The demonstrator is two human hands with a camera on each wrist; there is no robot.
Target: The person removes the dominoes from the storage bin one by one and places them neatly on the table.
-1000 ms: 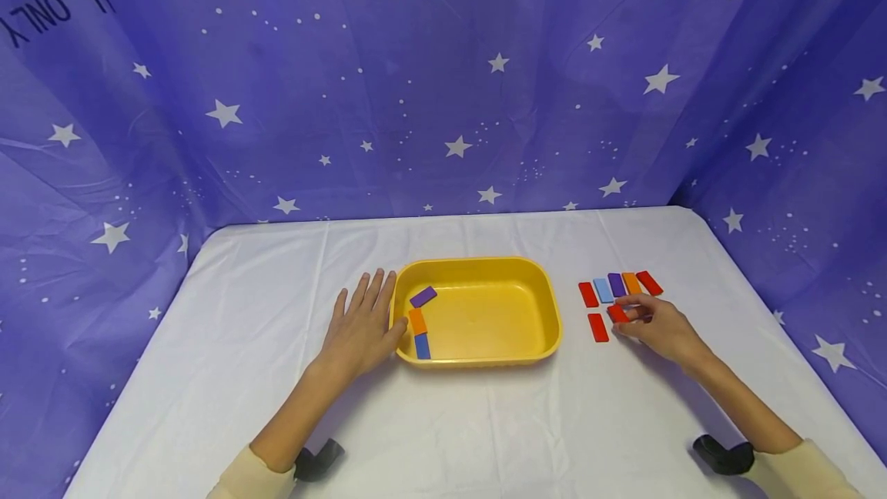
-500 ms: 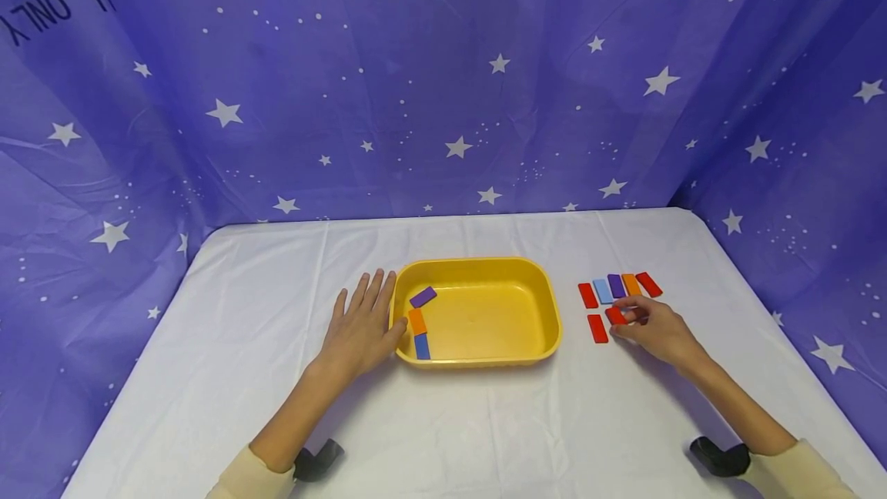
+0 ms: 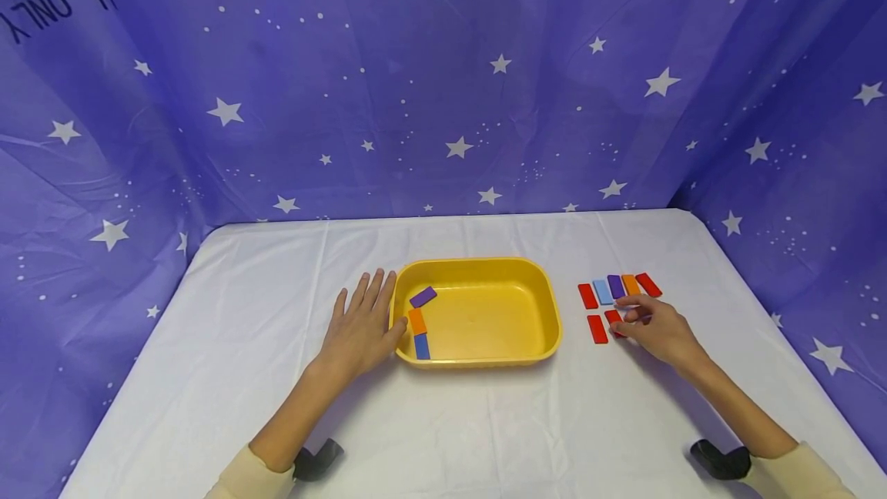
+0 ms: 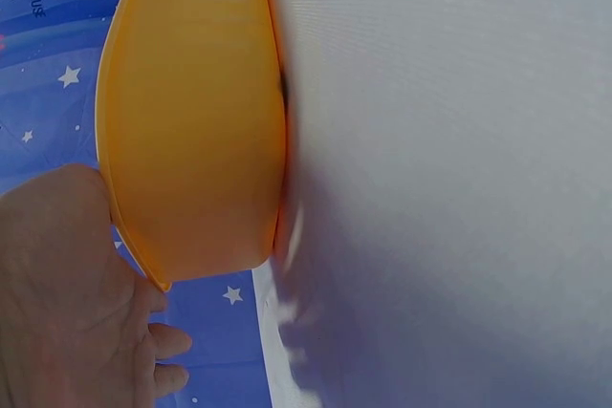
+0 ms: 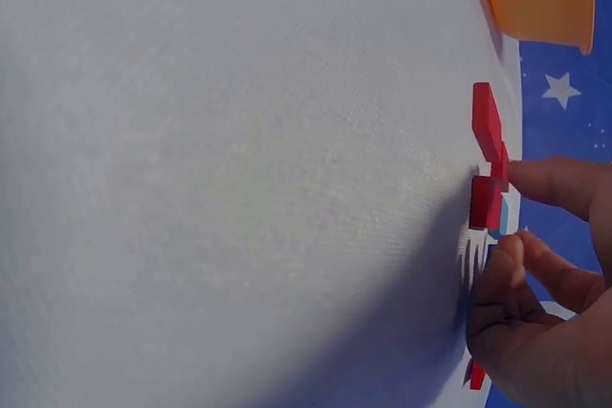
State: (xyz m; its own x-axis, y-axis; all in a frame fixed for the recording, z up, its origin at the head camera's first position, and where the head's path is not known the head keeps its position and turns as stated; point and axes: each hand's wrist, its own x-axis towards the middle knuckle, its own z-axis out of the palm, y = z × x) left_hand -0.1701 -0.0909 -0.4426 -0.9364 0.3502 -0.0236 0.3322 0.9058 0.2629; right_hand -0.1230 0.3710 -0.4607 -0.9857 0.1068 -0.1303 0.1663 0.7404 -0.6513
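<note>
In the head view, my left hand (image 3: 359,333) rests with straight fingers along the left rim of a yellow tray (image 3: 488,318), its thumb over the edge. Inside the tray lie a purple block (image 3: 423,297), an orange block (image 3: 417,321) and a blue block (image 3: 422,346). My right hand (image 3: 661,333) hovers at a small flat red block (image 3: 613,319), its fingers parted and partly covering it. A second red block (image 3: 597,329) lies just left of that one. The right wrist view shows a gap between thumb and fingers, apart from the red block (image 5: 485,203).
Behind the right hand runs a row: a red block (image 3: 587,296), light blue block (image 3: 603,292), purple block (image 3: 616,286), orange block (image 3: 630,285) and red block (image 3: 648,284). A white cloth (image 3: 485,422) covers the table. A starry purple curtain (image 3: 416,98) encloses the sides and back.
The red block that my right fingers pinched has come down flat beside the other red block. Those fingers have let go of it. My left hand has stayed still.
</note>
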